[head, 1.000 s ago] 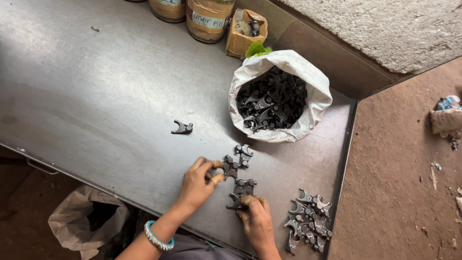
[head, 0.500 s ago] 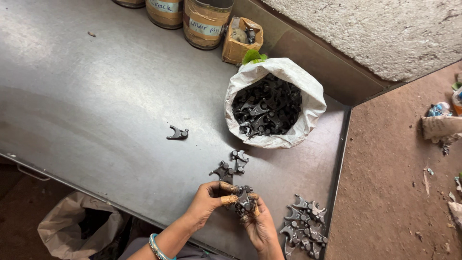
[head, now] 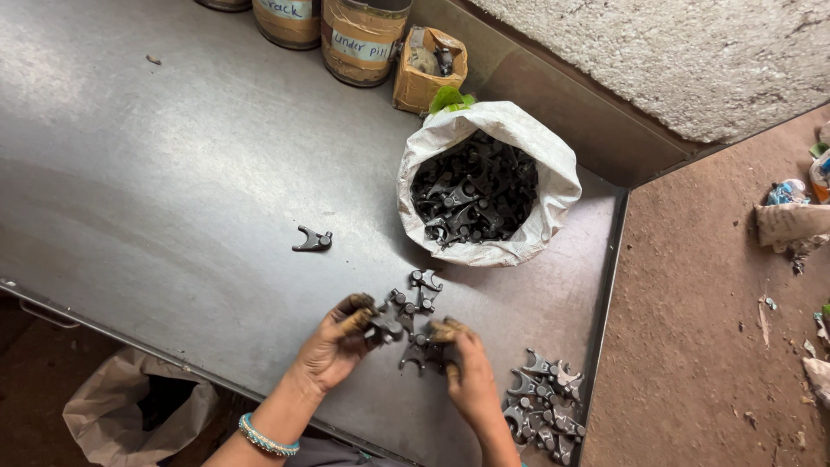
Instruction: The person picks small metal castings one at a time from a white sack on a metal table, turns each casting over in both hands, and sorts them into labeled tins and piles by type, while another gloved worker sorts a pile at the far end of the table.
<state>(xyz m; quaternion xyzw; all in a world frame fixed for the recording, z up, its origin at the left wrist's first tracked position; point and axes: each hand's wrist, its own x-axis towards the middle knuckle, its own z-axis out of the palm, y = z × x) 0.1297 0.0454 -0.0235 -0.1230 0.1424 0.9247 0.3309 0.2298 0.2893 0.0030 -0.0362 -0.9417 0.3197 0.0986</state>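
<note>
You have a small bunch of dark metal fork parts [head: 413, 313] on the grey steel table [head: 173, 173], right by its near edge. Your left hand [head: 339, 344] is closed around one part. Your right hand [head: 467, 372] pinches another, likely so you can look them over. More forked parts sit in a pile [head: 545, 406] just beside your right hand. A white sack [head: 553, 173] behind holds many more. One lone part [head: 313, 241] lies apart.

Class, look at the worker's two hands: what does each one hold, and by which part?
The left hand pinches a dark forked metal part at one end. The right hand grips another forked part; its exact hold cannot be told.
</note>
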